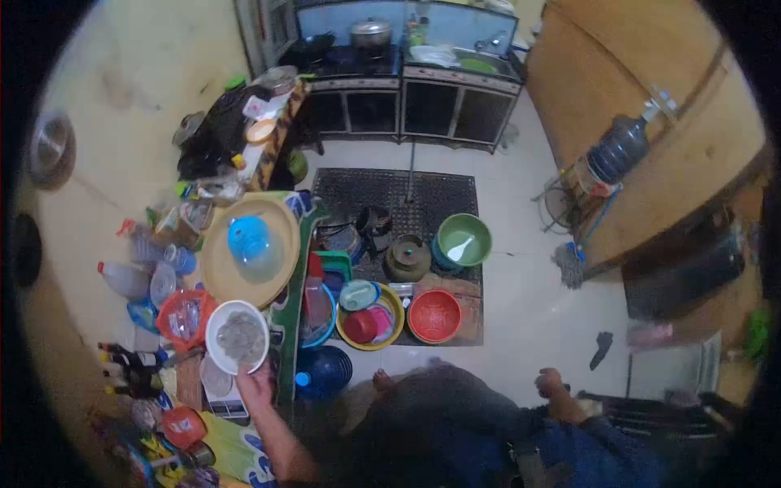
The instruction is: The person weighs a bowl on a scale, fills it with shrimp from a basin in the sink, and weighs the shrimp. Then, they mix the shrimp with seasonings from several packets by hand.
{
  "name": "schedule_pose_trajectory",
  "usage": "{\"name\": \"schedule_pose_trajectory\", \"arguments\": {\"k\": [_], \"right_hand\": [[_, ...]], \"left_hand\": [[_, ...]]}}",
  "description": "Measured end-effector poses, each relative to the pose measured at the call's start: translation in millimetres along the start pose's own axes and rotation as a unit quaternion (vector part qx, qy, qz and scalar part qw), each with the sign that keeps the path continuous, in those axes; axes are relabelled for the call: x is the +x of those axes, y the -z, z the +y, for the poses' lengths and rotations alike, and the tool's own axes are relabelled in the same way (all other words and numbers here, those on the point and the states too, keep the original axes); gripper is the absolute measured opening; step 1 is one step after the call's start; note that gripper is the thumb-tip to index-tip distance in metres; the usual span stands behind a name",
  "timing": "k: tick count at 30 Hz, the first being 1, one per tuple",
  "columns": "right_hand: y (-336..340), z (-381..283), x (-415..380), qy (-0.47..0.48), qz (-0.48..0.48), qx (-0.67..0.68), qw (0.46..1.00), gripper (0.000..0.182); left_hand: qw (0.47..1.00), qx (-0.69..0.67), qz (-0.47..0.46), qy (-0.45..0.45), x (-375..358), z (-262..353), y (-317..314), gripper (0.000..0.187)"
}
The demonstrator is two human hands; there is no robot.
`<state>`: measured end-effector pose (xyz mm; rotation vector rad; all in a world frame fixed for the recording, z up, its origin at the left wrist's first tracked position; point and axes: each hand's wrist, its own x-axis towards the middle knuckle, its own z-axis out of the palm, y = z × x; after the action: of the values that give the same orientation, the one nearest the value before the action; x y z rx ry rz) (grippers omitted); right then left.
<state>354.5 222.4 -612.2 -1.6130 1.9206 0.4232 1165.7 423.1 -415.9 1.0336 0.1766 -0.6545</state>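
Observation:
A white bowl [213, 342] with pale greyish contents [241, 336] is gripped at its near rim by my left hand [257, 385]. What the contents are, I cannot make out. The bowl is over the cluttered table at the left, beside a red basket [185, 319] of clear plastic items. Just below it lies a round, pale lid or plate [216, 375] on a white, flat-edged object [229, 407]. Away to the right, my right hand [551, 383] hangs low near a dark chair, its fingers curled; anything inside them is hidden.
A large tan tray [213, 281] carries a blue colander [248, 237]. Dark bottles [134, 359] line the wall side. On the floor are a red basin [434, 315], a green bucket [464, 240], a yellow tub [394, 335] and a blue water jug [329, 372]. A mop [568, 264] leans right.

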Motion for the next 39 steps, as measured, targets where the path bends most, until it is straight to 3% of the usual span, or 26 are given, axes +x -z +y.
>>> {"name": "schedule_pose_trajectory", "arguments": {"k": [2, 3, 6, 9, 11, 12, 15, 19, 21, 23, 26, 29, 31, 35, 39], "right_hand": [[18, 0, -13, -0.078, 0.014, 0.075, 0.994, 0.052], [33, 0, -20, -0.115, 0.022, 0.107, 0.987, 0.052], [103, -28, -36, -0.093, 0.044, 0.210, 0.972, 0.052], [186, -49, -30, -0.052, 0.074, 0.281, 0.955, 0.052], [197, 0, 24, 0.017, 0.147, 0.268, 0.952, 0.055], [226, 5, 28, 0.060, 0.168, 0.267, 0.947, 0.053], [318, -27, 22, 0.162, 0.249, 0.301, 0.906, 0.047], [447, -79, 27, 0.356, 0.237, 0.343, 0.836, 0.043], [488, -105, 59, 0.410, 0.198, 0.347, 0.820, 0.045], [519, -130, 102, 0.459, 0.248, 0.174, 0.835, 0.062], [538, -161, 166, 0.411, 0.208, 0.011, 0.888, 0.081], [564, -181, 219, 0.370, 0.169, -0.125, 0.905, 0.090], [584, -191, 266, 0.376, 0.168, -0.105, 0.905, 0.085], [625, -209, 338, 0.377, 0.157, -0.100, 0.907, 0.075], [660, -242, 410, 0.405, 0.144, -0.066, 0.900, 0.060]], "left_hand": [[0.999, 0.035, -0.014, 0.022, -16, -30, -61, 0.045], [0.993, 0.061, -0.077, 0.061, -13, -47, -81, 0.048], [0.981, 0.058, -0.152, 0.103, -39, -121, -169, 0.064], [0.949, 0.072, -0.257, 0.166, -77, -207, -259, 0.067], [0.918, 0.125, -0.311, 0.211, -100, -274, -314, 0.067], [0.914, 0.085, -0.324, 0.230, -123, -307, -346, 0.064], [0.883, 0.086, -0.388, 0.248, -186, -389, -433, 0.066], [0.852, 0.095, -0.417, 0.301, -254, -462, -527, 0.069], [0.841, 0.108, -0.429, 0.312, -278, -481, -570, 0.070], [0.833, 0.122, -0.445, 0.305, -285, -502, -601, 0.072], [0.827, 0.135, -0.447, 0.314, -276, -532, -639, 0.076], [0.827, 0.154, -0.425, 0.333, -264, -557, -689, 0.073], [0.822, 0.171, -0.422, 0.342, -249, -574, -735, 0.073], [0.767, 0.097, -0.521, 0.362, -208, -603, -809, 0.075], [0.809, 0.195, -0.428, 0.353, -159, -633, -869, 0.062]]}}
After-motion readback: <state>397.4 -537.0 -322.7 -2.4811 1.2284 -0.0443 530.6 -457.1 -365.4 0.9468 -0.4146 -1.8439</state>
